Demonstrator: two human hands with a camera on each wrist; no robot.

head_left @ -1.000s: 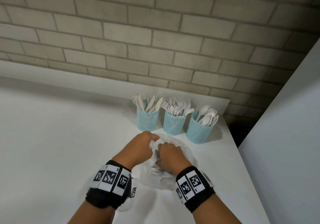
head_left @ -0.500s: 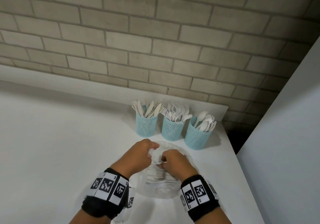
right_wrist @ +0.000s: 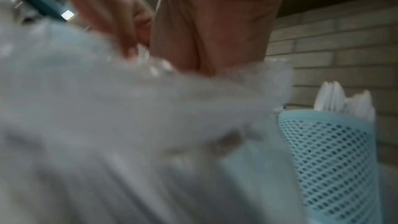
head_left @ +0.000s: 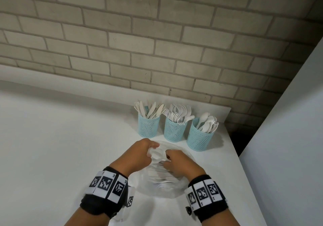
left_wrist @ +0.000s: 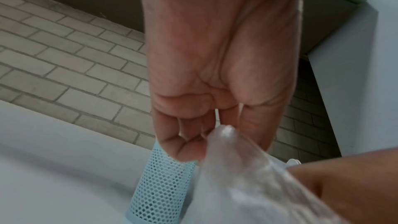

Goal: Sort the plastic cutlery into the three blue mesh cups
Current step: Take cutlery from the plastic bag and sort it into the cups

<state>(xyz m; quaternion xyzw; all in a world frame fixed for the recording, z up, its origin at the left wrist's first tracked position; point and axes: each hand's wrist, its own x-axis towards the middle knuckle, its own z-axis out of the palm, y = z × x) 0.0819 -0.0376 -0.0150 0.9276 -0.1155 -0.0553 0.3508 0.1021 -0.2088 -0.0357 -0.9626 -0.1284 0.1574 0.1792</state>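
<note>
Three blue mesh cups stand in a row at the back right of the white table: the left cup (head_left: 149, 126) holds knives, the middle cup (head_left: 174, 129) forks, the right cup (head_left: 199, 137) spoons. In front of them lies a clear plastic bag (head_left: 160, 178) with white cutlery inside. My left hand (head_left: 142, 153) pinches the bag's gathered top (left_wrist: 226, 135). My right hand (head_left: 178, 163) grips the same top from the other side. One mesh cup (left_wrist: 159, 190) shows behind the left fingers, and the spoon cup (right_wrist: 331, 164) stands beside the bag (right_wrist: 129, 125) in the blurred right wrist view.
A brick wall (head_left: 157, 42) runs behind the table (head_left: 52, 147). A white panel (head_left: 288, 138) rises at the right, past the table's right edge, with a dark gap between. A second piece of clear plastic (head_left: 125, 210) lies under my left wrist.
Both hands have stayed on the bag's top, shifting slightly as they work it. The head view has tilted up a little, so the cups sit lower in the picture.
</note>
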